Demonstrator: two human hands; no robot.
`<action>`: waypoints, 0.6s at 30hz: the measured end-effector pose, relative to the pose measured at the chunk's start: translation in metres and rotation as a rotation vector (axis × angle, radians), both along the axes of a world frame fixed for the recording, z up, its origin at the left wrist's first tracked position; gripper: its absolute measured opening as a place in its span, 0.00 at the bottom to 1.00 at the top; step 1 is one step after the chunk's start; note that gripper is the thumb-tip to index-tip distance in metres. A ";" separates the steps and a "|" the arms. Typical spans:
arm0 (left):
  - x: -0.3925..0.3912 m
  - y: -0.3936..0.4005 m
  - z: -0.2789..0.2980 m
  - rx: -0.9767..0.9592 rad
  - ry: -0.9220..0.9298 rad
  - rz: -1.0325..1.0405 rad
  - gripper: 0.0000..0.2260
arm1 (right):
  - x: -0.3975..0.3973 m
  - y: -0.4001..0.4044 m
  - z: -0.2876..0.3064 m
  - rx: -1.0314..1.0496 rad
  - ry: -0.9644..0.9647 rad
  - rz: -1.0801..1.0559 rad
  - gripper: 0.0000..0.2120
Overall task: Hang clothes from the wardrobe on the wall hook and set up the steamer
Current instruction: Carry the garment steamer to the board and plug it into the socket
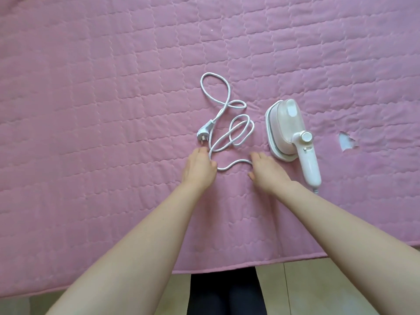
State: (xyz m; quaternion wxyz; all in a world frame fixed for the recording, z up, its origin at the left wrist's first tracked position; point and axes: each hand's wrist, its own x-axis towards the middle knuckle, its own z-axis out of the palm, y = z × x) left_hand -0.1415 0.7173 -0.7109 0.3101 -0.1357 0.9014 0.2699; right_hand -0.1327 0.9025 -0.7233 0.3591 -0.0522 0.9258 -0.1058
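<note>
A white and pale pink handheld steamer [288,130] lies on its side on the pink quilted bed cover [113,110], handle toward me. Its white power cord [227,137] lies in loose loops to its left and ends in a white plug [203,133]. My left hand [200,169] holds the cord just below the plug, the cord passing between thumb and fingers. My right hand [266,171] holds the same stretch of cord a short way to the right, beside the steamer's base. The cord between my hands sags in a shallow curve on the cover.
The bed's front edge [227,268] runs just in front of my legs, with pale floor tiles [318,289] below it. A small tear [346,140] in the cover shows white to the right of the steamer.
</note>
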 end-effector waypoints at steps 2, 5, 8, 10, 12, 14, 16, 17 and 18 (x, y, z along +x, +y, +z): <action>-0.010 0.007 -0.013 0.012 0.006 0.098 0.13 | 0.000 0.000 -0.010 0.025 0.034 0.007 0.18; -0.018 0.017 -0.024 0.022 0.012 0.239 0.13 | -0.001 0.000 -0.019 0.052 0.073 -0.007 0.18; -0.022 0.025 -0.029 0.019 0.045 0.370 0.11 | 0.000 -0.001 -0.022 0.057 0.073 -0.011 0.12; -0.023 0.027 -0.032 0.035 0.053 0.458 0.09 | 0.003 0.000 -0.023 0.050 0.079 -0.012 0.07; -0.022 0.027 -0.034 0.069 0.063 0.538 0.08 | 0.006 0.001 -0.021 0.022 0.125 -0.027 0.06; -0.020 0.026 -0.034 0.101 0.086 0.593 0.07 | 0.008 0.002 -0.017 -0.025 0.179 -0.060 0.06; -0.014 0.025 -0.032 0.105 0.127 0.566 0.06 | 0.008 0.004 -0.013 -0.071 0.221 -0.089 0.06; -0.009 0.024 -0.031 0.106 0.151 0.518 0.07 | 0.008 0.006 -0.011 -0.092 0.240 -0.105 0.06; -0.004 0.023 -0.030 0.109 0.176 0.456 0.08 | 0.008 0.007 -0.009 -0.111 0.259 -0.127 0.06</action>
